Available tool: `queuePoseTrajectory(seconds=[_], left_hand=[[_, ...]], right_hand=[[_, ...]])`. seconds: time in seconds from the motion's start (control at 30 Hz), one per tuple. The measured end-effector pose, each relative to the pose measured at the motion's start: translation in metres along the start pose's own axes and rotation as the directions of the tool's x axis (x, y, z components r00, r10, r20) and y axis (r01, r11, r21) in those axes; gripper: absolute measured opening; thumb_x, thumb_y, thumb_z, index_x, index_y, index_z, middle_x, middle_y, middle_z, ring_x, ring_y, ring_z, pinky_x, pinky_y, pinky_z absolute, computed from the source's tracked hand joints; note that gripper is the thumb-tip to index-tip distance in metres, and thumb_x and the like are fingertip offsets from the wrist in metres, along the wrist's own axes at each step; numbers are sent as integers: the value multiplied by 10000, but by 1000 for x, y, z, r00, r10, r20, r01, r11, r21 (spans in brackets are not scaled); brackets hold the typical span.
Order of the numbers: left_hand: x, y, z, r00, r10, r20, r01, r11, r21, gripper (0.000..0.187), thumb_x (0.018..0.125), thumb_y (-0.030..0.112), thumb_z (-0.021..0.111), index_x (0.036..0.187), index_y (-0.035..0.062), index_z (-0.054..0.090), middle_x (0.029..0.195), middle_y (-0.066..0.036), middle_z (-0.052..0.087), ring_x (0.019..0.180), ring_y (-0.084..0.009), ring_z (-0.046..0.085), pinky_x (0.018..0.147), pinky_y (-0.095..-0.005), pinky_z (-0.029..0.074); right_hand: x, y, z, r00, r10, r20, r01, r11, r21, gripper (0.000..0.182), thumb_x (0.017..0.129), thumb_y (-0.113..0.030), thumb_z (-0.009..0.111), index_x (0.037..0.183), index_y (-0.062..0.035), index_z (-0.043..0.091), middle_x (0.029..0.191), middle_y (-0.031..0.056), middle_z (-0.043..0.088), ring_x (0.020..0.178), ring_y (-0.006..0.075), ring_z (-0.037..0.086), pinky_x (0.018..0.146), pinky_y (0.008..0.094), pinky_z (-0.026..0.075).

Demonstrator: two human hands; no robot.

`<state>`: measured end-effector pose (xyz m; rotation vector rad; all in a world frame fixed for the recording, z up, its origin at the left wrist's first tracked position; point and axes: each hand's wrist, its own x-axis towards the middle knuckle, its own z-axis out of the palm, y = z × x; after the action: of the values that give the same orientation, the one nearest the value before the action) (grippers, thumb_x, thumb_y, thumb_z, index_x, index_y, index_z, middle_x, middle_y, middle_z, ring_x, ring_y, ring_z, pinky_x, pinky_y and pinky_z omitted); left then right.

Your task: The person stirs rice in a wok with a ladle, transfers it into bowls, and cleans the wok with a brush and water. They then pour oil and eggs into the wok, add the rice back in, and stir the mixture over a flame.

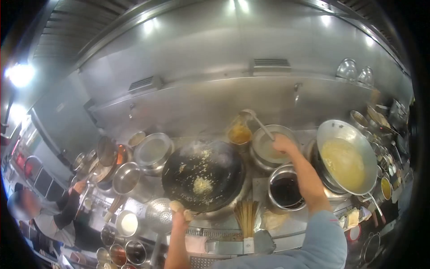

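Left hand [179, 214] clenched on the rim of a round black wok [204, 175] flecked with pale rice [202, 184]. Right hand [284, 144] gripping a long steel ladle [255, 119] over a shiny metal pot [268, 148].

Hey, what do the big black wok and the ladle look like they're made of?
The big black wok in the left hand looks like dark seasoned steel or iron: matte, sooty, barely reflective. The long-handled ladle in the right hand seems polished stainless steel, pale grey with a shine.

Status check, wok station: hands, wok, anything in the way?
Left hand grips wok handle. Right hand holds ladle. Dark sauce pot under right arm.
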<state>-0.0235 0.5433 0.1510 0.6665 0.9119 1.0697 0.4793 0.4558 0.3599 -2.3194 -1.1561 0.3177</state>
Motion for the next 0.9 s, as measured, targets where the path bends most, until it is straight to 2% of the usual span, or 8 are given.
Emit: queuePoseTrajectory(seconds=[0.1, 0.27, 0.33, 0.4, 0.43, 0.57, 0.7, 0.9], left_hand=[[28, -23, -33, 984, 118, 136, -148, 959, 242, 288, 824, 81, 541, 1110, 64, 511, 973, -91, 588, 811, -256, 629, 647, -410, 545], [24, -5, -13, 998, -44, 33, 43, 998, 49, 343, 827, 67, 535, 1160, 62, 454, 973, -100, 572, 821, -265, 622, 654, -409, 551], [12, -4, -5, 1000, 8, -16, -8, 999, 38, 345, 835, 67, 530, 1169, 61, 442, 961, -101, 567, 813, -265, 617, 653, -404, 551], [11, -8, 1, 991, 117, -64, -112, 991, 75, 332, 846, 68, 527, 1167, 62, 443, 950, -99, 563, 797, -261, 613, 651, -396, 549], [7, -9, 10, 982, 152, -113, -144, 987, 77, 342, 855, 78, 528, 1181, 65, 423, 970, -101, 552, 791, -254, 609, 644, -387, 546], [21, -6, -10, 980, -57, 191, 58, 998, 1, 341, 879, 120, 547, 1186, 76, 404, 978, -102, 550, 773, -233, 604, 565, -392, 530], [-3, 19, 11, 992, -55, 113, 46, 996, 81, 343, 878, 131, 549, 1169, 27, 400, 952, -109, 564, 735, -210, 612, 466, -386, 510], [15, -7, 4, 999, -27, -19, 30, 987, 157, 485, 853, 178, 576, 1255, 49, 337, 1052, -149, 543, 789, -240, 621, 530, -362, 535]], right_hand=[[-42, 34, -37, 972, -144, -188, 70, 934, -351, 257, 714, -99, 547, 874, 71, 654, 722, 226, 659, 656, 359, 668, 618, 421, 522], [-71, 53, -29, 993, 109, 46, -115, 797, 593, 139, 783, -113, 506, 818, 4, 573, 678, 98, 606, 524, 233, 581, 470, 332, 471], [-70, 57, -2, 966, 136, 220, -249, 258, 934, 93, 804, -111, 498, 778, -31, 537, 652, 46, 561, 481, 183, 534, 430, 288, 441], [-63, 70, 35, 915, 50, 401, -285, -623, 728, 101, 817, -102, 497, 720, -73, 496, 619, -7, 493, 448, 134, 474, 408, 237, 404], [-81, 57, 38, 911, -40, 410, -317, -704, 636, 107, 816, -98, 527, 716, -80, 493, 617, -3, 480, 488, 132, 493, 421, 236, 410], [-117, 29, 71, 998, -37, 50, -62, -648, 759, 95, 774, -59, 588, 748, -72, 497, 676, 15, 499, 582, 122, 492, 483, 248, 414], [-188, -62, 52, 967, -45, 251, -209, -704, 679, 74, 844, -39, 497, 884, -13, 440, 628, -8, 454, 513, 87, 475, 448, 227, 387], [-289, -121, 63, 952, -106, 287, -282, -671, 686, 472, 858, -56, 490, 1262, 130, 332, 707, 4, 472, 465, 75, 429, 405, 217, 337]])
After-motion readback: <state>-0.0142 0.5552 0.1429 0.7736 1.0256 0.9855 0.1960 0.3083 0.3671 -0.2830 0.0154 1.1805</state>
